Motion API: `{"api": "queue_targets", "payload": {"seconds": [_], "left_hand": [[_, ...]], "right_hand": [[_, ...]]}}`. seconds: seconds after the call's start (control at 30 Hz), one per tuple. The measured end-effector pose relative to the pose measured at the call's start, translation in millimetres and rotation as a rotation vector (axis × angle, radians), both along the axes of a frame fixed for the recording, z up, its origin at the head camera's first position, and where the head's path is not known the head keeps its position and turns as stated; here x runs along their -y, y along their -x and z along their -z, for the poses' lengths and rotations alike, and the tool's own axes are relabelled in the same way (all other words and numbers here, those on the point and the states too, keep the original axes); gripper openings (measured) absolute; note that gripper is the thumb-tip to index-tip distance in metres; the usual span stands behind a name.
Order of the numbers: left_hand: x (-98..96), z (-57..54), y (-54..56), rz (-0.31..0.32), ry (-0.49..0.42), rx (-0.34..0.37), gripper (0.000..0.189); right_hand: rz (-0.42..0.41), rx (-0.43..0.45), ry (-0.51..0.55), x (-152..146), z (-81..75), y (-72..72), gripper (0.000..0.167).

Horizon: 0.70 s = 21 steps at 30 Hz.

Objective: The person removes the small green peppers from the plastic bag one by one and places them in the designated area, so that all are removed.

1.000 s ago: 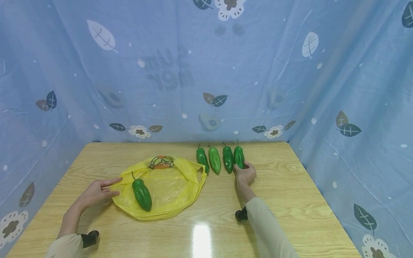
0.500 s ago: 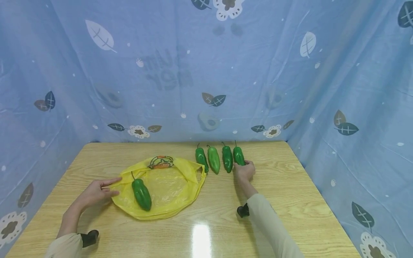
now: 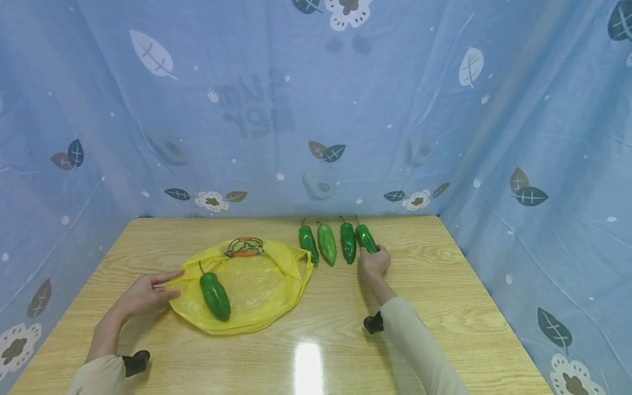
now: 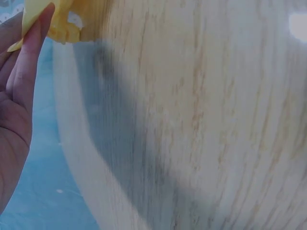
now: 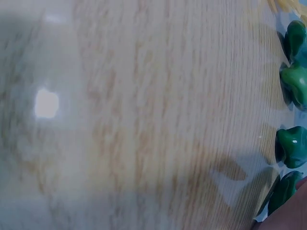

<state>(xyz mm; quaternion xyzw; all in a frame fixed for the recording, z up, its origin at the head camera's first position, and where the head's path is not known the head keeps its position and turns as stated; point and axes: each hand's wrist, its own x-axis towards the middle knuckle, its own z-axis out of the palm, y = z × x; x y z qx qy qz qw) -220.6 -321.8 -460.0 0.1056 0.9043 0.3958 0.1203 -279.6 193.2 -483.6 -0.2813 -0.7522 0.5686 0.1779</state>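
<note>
My left hand [image 3: 143,295] pinches the left edge of a yellow plastic bag [image 3: 257,282] lying flat on the table. The left wrist view shows a fold of the yellow bag [image 4: 61,26] between the thumb and fingers. A green pepper [image 3: 215,296] with a curved stem rests on the bag's left part. My right hand [image 3: 375,262] grips the lower end of the rightmost green pepper [image 3: 365,237], its stem pointing to the back and slightly left. Left of it stands a row of other green peppers: a dark one [image 3: 348,243], a lighter one [image 3: 326,244] and another dark one [image 3: 307,241].
The wooden table [image 3: 340,351] reaches back to a blue patterned curtain [image 3: 276,109], which also hangs at both sides. The bag's right handle [image 3: 306,266] lies right by the leftmost pepper of the row. A bright reflection shows on the front of the table.
The pepper in my right hand has tilted, its stem end swinging left toward the neighbouring pepper. My left hand still pinches the bag. The head view has shifted slightly.
</note>
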Motion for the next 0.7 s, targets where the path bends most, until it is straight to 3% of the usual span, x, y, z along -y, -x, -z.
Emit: {"api": "queue_targets", "payload": {"seconds": [0.37,0.7], "left_hand": [[12.1,-5.1,5.8,0.035,0.033,-0.059,0.06],[15.7,-7.9,15.2,0.044,0.043,-0.063,0.057]], "right_hand": [[-0.038,-0.022,-0.023,0,0.7,-3.8,0.052],[-0.005,-0.016,0.02,-3,2.4,-3.6,0.056]]}}
